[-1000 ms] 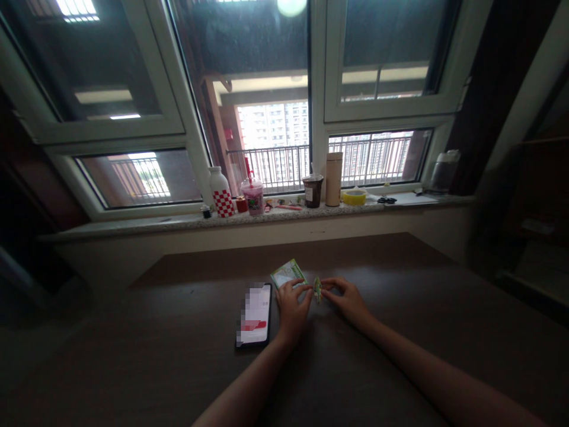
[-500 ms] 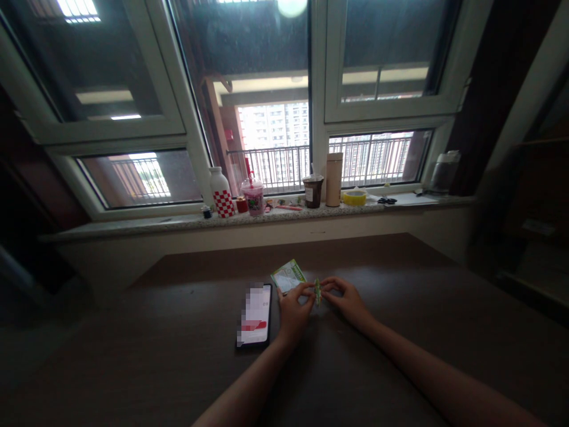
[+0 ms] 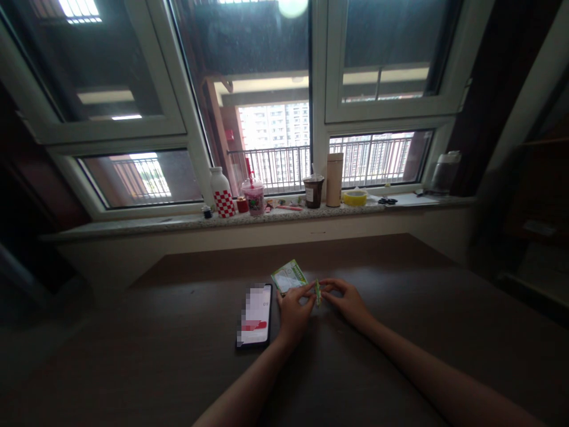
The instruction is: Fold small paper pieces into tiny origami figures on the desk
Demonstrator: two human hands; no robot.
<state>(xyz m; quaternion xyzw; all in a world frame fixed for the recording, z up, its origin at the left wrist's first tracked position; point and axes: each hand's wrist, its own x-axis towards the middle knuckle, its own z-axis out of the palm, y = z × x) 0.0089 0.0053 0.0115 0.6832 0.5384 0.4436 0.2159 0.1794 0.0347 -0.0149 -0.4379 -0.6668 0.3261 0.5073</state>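
Since a second ago both hands have barely shifted on the dark brown table [image 3: 400, 356], fingertips slightly closer. Left hand [image 3: 293, 311] and right hand [image 3: 349, 299] rest palm-down, pinching between them one small green folded paper piece [image 3: 317, 292], standing edge-on. One black smartphone [image 3: 254, 314] lies just left of the left hand; one green-and-white paper packet [image 3: 288, 276] lies just beyond its fingers.

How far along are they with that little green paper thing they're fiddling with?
Done: the green paper piece already looks folded small and narrow. In hand: the left hand and right hand pinch it from both sides over the table, next to a phone. Left: hard to judge, since the piece is too small to show its shape. A green packet lies behind the left hand.
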